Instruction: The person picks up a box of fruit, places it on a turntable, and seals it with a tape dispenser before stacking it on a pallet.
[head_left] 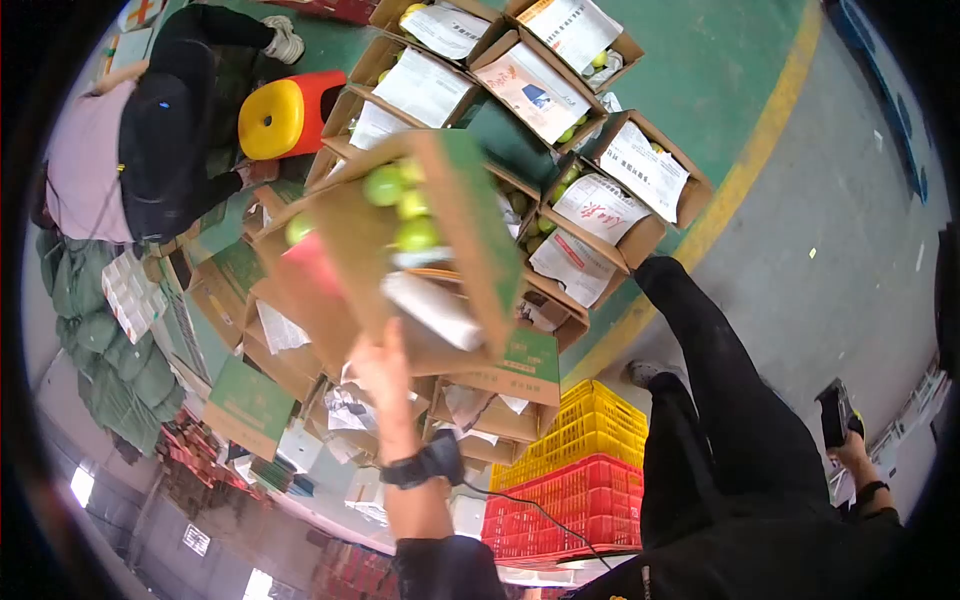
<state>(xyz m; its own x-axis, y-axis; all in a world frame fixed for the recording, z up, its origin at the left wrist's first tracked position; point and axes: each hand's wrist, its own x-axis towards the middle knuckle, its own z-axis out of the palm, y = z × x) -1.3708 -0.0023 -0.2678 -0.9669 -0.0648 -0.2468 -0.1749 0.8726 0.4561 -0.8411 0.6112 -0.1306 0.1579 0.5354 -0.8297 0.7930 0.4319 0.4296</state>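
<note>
My left hand (383, 372) grips the near edge of an open cardboard box (475, 230), which is tilted and raised over other boxes. Inside it are several green round fruits (415, 205), a white rolled item (432, 311) and something pink, blurred by motion. A black band with a device (425, 462) sits on my left wrist. Far to the right, my right hand (852, 450) is closed around a black handheld device (834, 412), away from the boxes.
Open boxes with printed sheets (605, 208) stand on the green floor. Yellow crates (590, 425) and red crates (565, 510) are stacked near my legs. A person (150, 140) is at the upper left beside a yellow and red stool (270, 120).
</note>
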